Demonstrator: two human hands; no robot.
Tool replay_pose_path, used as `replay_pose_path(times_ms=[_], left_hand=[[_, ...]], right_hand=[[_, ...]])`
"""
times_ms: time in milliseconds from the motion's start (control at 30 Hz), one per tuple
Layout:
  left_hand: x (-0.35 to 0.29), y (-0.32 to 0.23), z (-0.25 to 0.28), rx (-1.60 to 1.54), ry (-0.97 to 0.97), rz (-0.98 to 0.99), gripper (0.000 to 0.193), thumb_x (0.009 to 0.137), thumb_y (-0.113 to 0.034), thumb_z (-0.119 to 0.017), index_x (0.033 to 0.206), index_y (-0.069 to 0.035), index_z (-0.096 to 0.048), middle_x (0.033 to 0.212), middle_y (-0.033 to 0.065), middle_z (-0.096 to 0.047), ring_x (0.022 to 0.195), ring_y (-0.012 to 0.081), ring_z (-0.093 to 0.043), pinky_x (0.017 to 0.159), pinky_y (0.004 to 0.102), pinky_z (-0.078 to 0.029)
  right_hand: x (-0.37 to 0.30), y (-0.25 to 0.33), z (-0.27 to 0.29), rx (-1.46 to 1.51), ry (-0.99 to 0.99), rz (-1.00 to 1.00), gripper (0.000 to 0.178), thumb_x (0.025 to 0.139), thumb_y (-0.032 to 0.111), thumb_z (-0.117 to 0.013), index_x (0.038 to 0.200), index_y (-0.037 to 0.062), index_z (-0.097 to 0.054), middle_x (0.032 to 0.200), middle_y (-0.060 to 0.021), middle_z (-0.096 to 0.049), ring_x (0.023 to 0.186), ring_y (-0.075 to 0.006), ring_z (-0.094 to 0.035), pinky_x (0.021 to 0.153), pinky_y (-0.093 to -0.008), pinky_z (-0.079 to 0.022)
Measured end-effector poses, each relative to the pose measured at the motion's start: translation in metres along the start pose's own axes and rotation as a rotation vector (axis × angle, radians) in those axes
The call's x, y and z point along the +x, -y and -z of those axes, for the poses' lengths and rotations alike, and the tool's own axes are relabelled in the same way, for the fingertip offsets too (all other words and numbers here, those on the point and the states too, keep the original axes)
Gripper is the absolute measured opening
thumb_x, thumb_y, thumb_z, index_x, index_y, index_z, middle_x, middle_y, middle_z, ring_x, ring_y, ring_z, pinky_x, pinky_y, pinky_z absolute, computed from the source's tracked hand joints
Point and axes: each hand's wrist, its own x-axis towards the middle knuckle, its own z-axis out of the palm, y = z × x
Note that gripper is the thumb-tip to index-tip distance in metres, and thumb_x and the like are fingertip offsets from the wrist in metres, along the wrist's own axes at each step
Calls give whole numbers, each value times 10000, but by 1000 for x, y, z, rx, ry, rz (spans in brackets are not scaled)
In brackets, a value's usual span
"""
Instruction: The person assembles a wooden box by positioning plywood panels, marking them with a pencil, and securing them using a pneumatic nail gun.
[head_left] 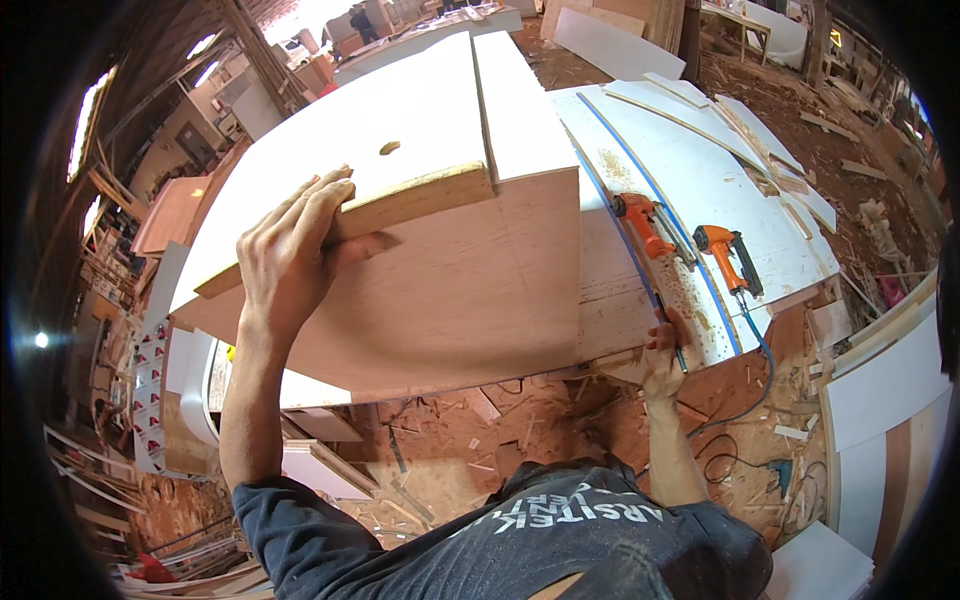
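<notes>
My left hand [295, 245] grips the near edge of a white-faced panel [420, 100], fingers on top and thumb beneath its raw wooden edge strip [420, 195]. The panel has a small oblong hole and lies over a big box-like piece with a plain brown plywood side [450, 290]. To the right, my right hand [660, 365] is closed at the near end of a long, thin blue-edged strip [632, 240]; its fingers partly hide what they hold. Two orange nail guns, one [645, 225] beside the strip and another [730, 260] farther right, lie on the white sheets.
A blue air hose [768, 360] runs from the right nail gun toward the floor. Wood offcuts and a green corded power tool [780, 475] lie on the reddish floor. Stacked boards [885, 400] stand at right; narrow strips [690, 125] lie across the white sheets [700, 170].
</notes>
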Motion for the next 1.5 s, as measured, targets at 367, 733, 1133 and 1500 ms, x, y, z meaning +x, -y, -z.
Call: replay_pose_path(times_ms=[367,733,1133,1500], left_hand=[[3,1,3,-31,51,-5,800,536,-628,-791,1079,-55,-661,1159,146,-749,1050,306,-742,846,399,-617],[8,0,-2,-21,-3,16,925,466,-793,-772,998,-39,-707,1059,135,-768,1017,325,-750,859,410,-610],[5,16,-24,-24,-39,-6,966,720,-932,-575,985,-12,-704,1009,171,-764,963,340,-762,883,452,-613],[12,16,-18,-30,35,2,875,678,-824,-744,1001,-12,-692,1045,176,-761,970,347,-759,862,430,-608]], right_hand=[[113,90,-44,191,-28,216,138,1039,108,-535,1059,-15,-594,822,-55,-593,651,-81,-527,574,-242,-482],[389,149,-284,-356,623,334,331,865,297,-615,698,23,-693,660,-75,-635,650,-191,-610,692,-399,-506],[428,99,-384,-504,614,477,341,875,268,-609,772,-48,-686,717,-209,-685,686,-308,-676,742,-444,-530],[444,100,-398,-539,594,462,290,822,249,-664,722,-18,-710,711,-129,-704,702,-247,-681,722,-409,-530]])
